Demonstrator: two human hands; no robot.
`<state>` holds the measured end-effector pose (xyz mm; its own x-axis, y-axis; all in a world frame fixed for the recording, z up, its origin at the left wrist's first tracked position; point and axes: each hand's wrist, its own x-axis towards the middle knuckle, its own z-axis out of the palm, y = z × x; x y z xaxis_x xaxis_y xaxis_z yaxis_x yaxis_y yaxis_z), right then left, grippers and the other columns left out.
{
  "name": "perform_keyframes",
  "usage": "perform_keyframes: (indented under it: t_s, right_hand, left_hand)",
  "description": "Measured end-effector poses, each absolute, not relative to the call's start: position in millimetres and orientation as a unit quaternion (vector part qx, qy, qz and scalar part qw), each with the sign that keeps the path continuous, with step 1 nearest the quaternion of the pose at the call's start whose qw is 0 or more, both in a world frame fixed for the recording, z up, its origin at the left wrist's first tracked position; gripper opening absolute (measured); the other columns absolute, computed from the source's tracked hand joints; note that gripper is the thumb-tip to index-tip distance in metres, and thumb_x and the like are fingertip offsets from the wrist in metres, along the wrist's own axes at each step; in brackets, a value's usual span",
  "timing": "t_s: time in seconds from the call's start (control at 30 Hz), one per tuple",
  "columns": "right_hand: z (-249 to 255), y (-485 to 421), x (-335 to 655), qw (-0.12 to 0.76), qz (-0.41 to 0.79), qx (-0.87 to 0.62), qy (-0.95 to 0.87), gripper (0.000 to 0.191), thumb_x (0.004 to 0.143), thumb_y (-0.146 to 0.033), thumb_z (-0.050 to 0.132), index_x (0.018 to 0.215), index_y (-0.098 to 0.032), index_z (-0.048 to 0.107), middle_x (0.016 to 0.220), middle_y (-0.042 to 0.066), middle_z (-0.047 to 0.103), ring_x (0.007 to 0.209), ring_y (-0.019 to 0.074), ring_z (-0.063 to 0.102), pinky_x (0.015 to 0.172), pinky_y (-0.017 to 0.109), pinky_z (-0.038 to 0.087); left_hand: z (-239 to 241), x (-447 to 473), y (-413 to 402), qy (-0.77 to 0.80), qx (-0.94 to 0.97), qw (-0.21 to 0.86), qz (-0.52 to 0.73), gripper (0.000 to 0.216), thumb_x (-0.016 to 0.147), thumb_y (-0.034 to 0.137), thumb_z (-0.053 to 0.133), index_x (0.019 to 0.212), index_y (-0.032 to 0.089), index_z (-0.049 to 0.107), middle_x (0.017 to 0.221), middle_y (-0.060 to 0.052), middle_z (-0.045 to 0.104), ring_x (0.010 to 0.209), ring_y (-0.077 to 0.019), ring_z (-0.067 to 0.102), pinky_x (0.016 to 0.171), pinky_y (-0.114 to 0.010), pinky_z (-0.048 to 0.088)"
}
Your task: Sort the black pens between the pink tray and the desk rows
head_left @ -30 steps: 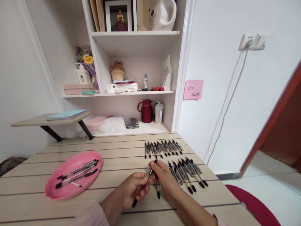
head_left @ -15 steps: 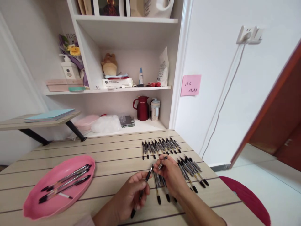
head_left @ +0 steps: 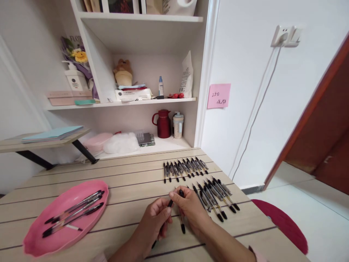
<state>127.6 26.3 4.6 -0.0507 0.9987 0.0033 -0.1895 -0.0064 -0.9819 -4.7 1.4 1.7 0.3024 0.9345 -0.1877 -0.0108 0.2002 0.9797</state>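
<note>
- Head view, low centre: left hand [head_left: 156, 220] curled about the barrel of a black pen [head_left: 170, 203], fingers pressed together round it, lower end poking out under the palm toward the body
- Right hand [head_left: 192, 209] meeting it from the other side, fingers pinching the pen's upper end at the cap; cap seated or working loose, too small to tell
- Held slanted just above the bench [head_left: 131, 183] and close in, likely so both hands can work the two ends against each other without leaning on the wood
- Just beneath the right hand, one loose pen [head_left: 182, 226] lying flat on the boards, dark tip toward the body
- To the right, near row of pens [head_left: 215, 196] laid side by side on a slant; behind it, far row of pens [head_left: 184, 169], tighter packed, probably ordered so for easy picking or counting
- Well apart to the left, pink tray [head_left: 54, 242] carrying a bundle of pens [head_left: 73, 214] lying lengthwise together
- Near row close by the right wrist, easy to nudge out of line
- Beyond the bench, white shelving with a red jug [head_left: 163, 123]; pink note [head_left: 218, 95] on the wall; red stool [head_left: 283, 227] at lower right
</note>
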Motion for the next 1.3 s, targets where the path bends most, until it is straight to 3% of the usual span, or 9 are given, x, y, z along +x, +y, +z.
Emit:
perform_keyframes:
  t_s: [0.43, 1.03, 1.2, 1.3]
  right_hand:
    - [3, 23, 130, 0.516, 0.572, -0.427, -0.473, 0.033, 0.064, -0.046, 0.063, 0.069, -0.016, 0.049, 0.05, -0.002, 0.057, 0.037, 0.0043, 0.03, 0.037, 0.019, 0.02]
    - [2, 25, 130, 0.494, 0.618, -0.408, -0.455, 0.036, 0.064, -0.05, 0.062, 0.07, -0.017, 0.048, 0.048, -0.005, 0.053, 0.033, 0.0029, 0.03, 0.035, 0.017, 0.018]
    - [9, 30, 134, 0.515, 0.617, -0.42, -0.421, 0.033, 0.066, -0.049, 0.059, 0.072, -0.017, 0.051, 0.058, -0.003, 0.054, 0.039, 0.0043, 0.039, 0.037, 0.017, 0.027]
    - [20, 40, 141, 0.524, 0.611, -0.439, -0.399, 0.022, 0.066, -0.037, 0.06, 0.075, -0.017, 0.055, 0.065, -0.001, 0.056, 0.051, 0.0072, 0.048, 0.043, 0.018, 0.035]
  left_hand:
    - [7, -7, 0, 0.42, 0.496, 0.664, 0.37, 0.03, 0.074, 0.045, 0.052, 0.084, 0.017, 0.048, 0.054, 0.006, 0.051, 0.028, -0.0017, 0.035, 0.028, -0.015, 0.015]
    - [4, -10, 0, 0.418, 0.506, 0.661, 0.365, 0.028, 0.075, 0.045, 0.05, 0.081, 0.017, 0.046, 0.053, 0.006, 0.052, 0.028, -0.0019, 0.034, 0.028, -0.015, 0.016]
    - [1, -13, 3, 0.418, 0.495, 0.662, 0.377, 0.029, 0.075, 0.043, 0.05, 0.088, 0.017, 0.049, 0.053, 0.006, 0.052, 0.029, -0.0021, 0.034, 0.029, -0.015, 0.016]
    - [0, -18, 8, 0.425, 0.469, 0.654, 0.414, 0.029, 0.077, 0.04, 0.048, 0.094, 0.017, 0.05, 0.054, 0.007, 0.051, 0.029, -0.0019, 0.032, 0.029, -0.015, 0.015]
